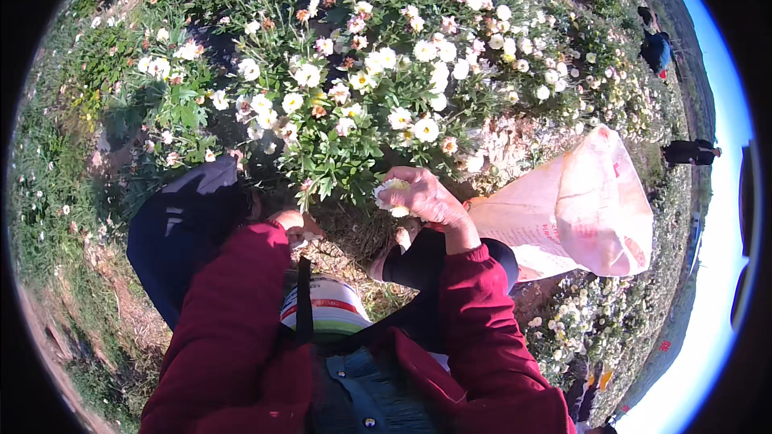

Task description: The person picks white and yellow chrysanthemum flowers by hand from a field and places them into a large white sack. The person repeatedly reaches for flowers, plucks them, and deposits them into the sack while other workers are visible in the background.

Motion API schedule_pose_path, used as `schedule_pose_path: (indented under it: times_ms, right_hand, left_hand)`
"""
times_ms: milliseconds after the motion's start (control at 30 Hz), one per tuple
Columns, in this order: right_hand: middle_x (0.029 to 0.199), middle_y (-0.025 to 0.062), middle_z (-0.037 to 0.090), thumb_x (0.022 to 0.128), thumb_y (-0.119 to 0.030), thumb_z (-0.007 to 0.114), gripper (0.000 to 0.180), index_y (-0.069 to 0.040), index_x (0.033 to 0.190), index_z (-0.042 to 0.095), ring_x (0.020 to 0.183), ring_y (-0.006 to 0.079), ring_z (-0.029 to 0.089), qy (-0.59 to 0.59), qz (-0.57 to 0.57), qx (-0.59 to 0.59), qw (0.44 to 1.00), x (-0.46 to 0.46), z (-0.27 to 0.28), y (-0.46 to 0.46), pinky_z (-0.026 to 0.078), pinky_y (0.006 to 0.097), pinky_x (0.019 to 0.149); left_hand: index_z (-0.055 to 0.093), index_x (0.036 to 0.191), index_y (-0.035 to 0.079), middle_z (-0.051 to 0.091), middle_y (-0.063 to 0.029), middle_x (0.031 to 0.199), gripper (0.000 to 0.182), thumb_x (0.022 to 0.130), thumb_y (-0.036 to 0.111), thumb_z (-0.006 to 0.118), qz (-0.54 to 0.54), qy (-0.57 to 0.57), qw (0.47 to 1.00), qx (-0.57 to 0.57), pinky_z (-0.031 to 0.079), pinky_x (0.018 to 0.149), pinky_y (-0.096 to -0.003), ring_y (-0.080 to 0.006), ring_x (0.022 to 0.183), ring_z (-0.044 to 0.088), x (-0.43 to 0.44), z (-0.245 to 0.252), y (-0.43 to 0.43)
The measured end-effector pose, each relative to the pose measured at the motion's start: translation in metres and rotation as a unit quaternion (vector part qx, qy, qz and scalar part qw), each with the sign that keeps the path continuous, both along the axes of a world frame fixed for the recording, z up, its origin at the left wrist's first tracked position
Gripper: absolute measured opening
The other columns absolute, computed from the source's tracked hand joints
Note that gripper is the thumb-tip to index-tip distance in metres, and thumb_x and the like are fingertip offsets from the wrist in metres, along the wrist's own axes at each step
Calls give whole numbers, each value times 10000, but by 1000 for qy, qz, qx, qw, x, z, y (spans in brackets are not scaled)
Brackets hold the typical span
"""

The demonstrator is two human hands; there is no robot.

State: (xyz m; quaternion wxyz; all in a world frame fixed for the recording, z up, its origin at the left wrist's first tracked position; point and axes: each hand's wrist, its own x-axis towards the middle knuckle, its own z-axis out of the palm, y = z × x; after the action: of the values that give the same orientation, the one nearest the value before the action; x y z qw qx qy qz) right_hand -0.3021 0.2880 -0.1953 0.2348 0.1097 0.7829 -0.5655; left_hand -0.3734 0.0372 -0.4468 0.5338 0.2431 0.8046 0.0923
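Note:
My right hand point(429, 196) is closed around white chrysanthemum-like flower heads point(395, 193), just in front of the flowering plants. My left hand point(294, 224) is low beside my bent knee, partly covered by my dark red sleeve point(241, 289). Something pale shows under its fingers, but I cannot tell whether it is held. Ahead of both hands stand leafy bushes with many white blooms point(307, 75), some with yellow centres, others browned or pinkish. Green leaves point(329, 172) hang between my hands.
A pale woven sack point(537, 205) with red print stands right of my right arm. Between my legs is a white plastic bucket point(329, 304) with red and green bands. People point(656, 51) are farther off at the right. More flower rows point(573, 319) lie beyond the sack.

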Motion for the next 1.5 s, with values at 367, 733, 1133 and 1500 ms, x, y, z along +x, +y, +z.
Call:
schedule_pose_path:
  times_ms: [367,733,1133,1500]
  right_hand:
    - [823,61,659,818,-253,653,300,-20,1003,615,686,111,603,369,-442,430,696,205,286,256,486,264,607]
    - [1048,95,642,908,-136,517,252,1,1100,604,960,144,603,377,-451,316,745,287,214,249,470,270,831]
    - [946,92,625,800,-50,558,281,-57,1077,597,831,217,604,341,-123,246,899,64,89,39,496,336,727]
    - [823,124,601,778,-139,544,103,-81,812,623,774,283,628,268,185,571,754,-59,8,52,514,393,659]
  left_hand:
    - [558,807,100,548,-5,684,178,866,266,580,160,-548,653,498,275,365,-187,-56,487,430,88,435,346]
    - [578,1015,63,593,-81,885,208,896,221,511,145,-413,743,507,479,772,-277,-187,834,601,157,395,336]
    - [554,1074,11,597,-85,948,212,888,98,504,240,-40,862,445,500,747,-278,-144,855,591,3,311,54]
    - [636,855,46,661,-150,822,179,789,128,493,-158,413,873,208,511,665,-427,-309,779,652,-69,250,168]
